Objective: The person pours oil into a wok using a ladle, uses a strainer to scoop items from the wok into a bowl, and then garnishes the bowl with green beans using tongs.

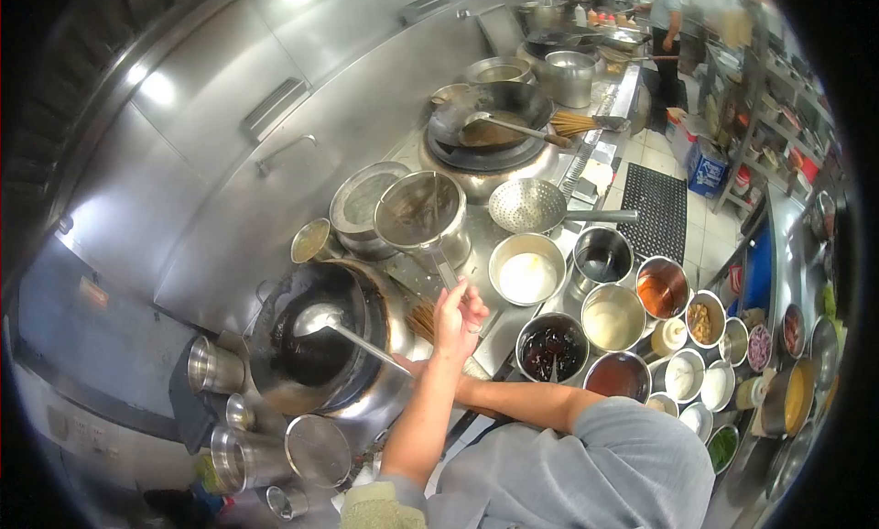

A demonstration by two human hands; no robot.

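Note:
My left hand (457, 316), fingers partly curled, is at the end of the handle of a round strainer (423, 208) that rests over a metal pot (450, 247). Underneath my left forearm, my right hand (411, 368) grips the long handle of a ladle (320, 319); most of this hand is hidden. The ladle's bowl lies inside a dark wok (311, 359) on the near burner. My arms cross in front of me, left over right. A bamboo brush (421, 320) lies between the wok and my left hand.
A second wok (490, 117) holds another ladle. A perforated skimmer (528, 206) lies beside a pot of white contents (527, 269). Several sauce and ingredient containers (552, 347) stand at right. Metal pots (216, 364) and a mesh strainer (318, 450) are at left. A person (666, 21) stands far back.

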